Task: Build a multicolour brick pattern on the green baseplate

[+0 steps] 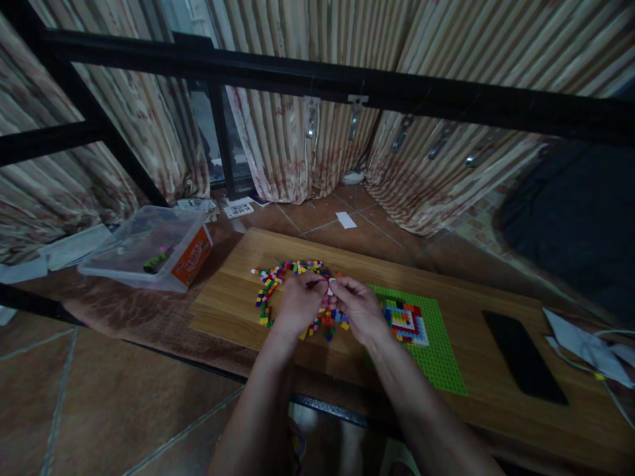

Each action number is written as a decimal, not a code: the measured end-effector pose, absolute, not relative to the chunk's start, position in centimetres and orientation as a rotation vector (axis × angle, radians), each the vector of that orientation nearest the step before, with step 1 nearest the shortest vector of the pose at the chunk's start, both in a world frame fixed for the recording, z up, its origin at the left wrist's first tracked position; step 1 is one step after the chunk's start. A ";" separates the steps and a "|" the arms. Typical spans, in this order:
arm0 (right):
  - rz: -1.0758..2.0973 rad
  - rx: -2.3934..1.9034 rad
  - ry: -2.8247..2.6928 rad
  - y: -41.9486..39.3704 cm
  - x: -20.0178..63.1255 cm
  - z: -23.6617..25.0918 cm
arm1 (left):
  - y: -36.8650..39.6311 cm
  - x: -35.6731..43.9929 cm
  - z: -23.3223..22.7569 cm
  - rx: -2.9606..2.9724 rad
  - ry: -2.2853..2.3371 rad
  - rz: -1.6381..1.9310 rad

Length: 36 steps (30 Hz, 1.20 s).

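Note:
Over a wooden board, my left hand (300, 304) and my right hand (361, 305) meet with fingertips pinched close together. Between the fingers shows a small white toy brick (331, 287), with a bit of red or pink beside it. Which hand grips which piece is partly hidden by the fingers. Loose colourful toy bricks (268, 291) are scattered around and beneath my left hand. Close to my right hand lies a green baseplate (443, 347), partly covered by my wrist. On it is a square pattern of bricks (407, 321) in blue, white, red and other colours.
The wooden board (223, 301) rests on a brown cloth surface. A clear plastic box (141, 254) with an orange label stands to the left. Farther right lie a black phone-like slab (524, 357), white papers and a cable (580, 357). A dark metal bar (278, 74) crosses ahead.

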State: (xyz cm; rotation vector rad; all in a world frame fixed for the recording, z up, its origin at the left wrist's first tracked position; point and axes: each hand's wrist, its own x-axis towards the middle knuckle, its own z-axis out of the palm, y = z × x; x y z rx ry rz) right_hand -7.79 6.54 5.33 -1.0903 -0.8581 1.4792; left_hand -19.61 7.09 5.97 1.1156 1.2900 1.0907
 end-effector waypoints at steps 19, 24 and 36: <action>1.422 -1.099 -0.811 4.0 -4.0 5.1 | 7.7 -21.3 6.4 1.378 1.639 0.847; 1.151 -1.321 -1.007 1.2 3.7 5.0 | 7.9 -22.9 6.6 1.703 2.081 0.350; 0.692 -1.468 -1.348 -1.6 10.1 0.1 | 8.8 -22.8 5.7 1.775 2.240 0.075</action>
